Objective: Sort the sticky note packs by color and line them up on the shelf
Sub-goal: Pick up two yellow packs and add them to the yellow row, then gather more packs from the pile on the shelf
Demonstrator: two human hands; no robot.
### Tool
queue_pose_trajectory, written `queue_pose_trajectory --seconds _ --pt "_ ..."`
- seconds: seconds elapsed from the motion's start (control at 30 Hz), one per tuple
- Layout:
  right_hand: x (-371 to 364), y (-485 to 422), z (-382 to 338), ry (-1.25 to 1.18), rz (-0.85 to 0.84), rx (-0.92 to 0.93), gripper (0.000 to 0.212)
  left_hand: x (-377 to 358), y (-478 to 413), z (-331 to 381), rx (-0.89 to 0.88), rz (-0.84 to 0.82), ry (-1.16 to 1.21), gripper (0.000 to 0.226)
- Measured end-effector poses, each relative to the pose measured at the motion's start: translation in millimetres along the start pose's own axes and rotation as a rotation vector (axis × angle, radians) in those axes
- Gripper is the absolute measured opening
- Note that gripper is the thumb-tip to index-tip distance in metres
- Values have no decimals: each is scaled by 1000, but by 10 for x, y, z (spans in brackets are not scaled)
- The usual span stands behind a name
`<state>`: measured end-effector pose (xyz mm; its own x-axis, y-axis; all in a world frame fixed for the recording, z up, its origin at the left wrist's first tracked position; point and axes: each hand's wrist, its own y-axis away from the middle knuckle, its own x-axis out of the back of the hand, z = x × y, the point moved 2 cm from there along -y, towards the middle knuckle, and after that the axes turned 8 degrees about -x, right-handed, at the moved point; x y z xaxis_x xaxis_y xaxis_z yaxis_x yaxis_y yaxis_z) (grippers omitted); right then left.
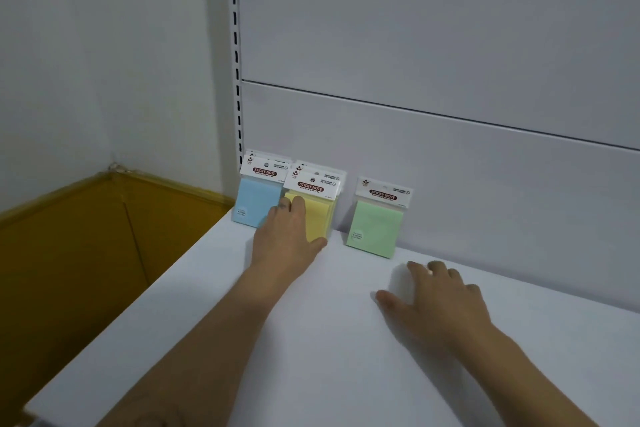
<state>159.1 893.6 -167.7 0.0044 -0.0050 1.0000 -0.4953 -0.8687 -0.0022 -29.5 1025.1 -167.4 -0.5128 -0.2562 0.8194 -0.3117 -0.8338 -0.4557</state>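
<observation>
Leaning against the back panel (pixel 450 156), three colours of sticky note packs are seen upright at the rear of the white shelf (pixel 311 340). The blue packs (pixel 254 201) are stacked one behind another at the far left, next to the slotted upright (pixel 236 80). The yellow packs (pixel 320 215) are stacked the same way just to their right, with the front one overlapping the edge of the blue group. A single green pack (pixel 375 227) is set further right, apart from the yellow ones by a small gap.

The left hand (pixel 285 236) is laid flat on the face of the front yellow pack, fingers straight and pressed to it, the thumb stretched out along the pack's lower right corner; nothing is clasped. The right hand (pixel 436 302) is rested palm down on the shelf, in front of and to the right of the green pack, its fingers loosely bent and spread, with nothing held and no pack touched.

Left of the shelf, an ochre surface (pixel 86 236) is seen lower down, below a pale wall (pixel 104 62).
</observation>
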Motion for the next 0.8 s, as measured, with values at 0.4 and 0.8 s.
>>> queue_pose_trajectory --seconds 0.4,0.8 --pt "-380 94 341 -42 -43 -40 102 52 22 109 -59 -2 -24 48" --pt "-190 244 750 -68 -69 18 89 -154 387 959 -540 -224 -57 55"
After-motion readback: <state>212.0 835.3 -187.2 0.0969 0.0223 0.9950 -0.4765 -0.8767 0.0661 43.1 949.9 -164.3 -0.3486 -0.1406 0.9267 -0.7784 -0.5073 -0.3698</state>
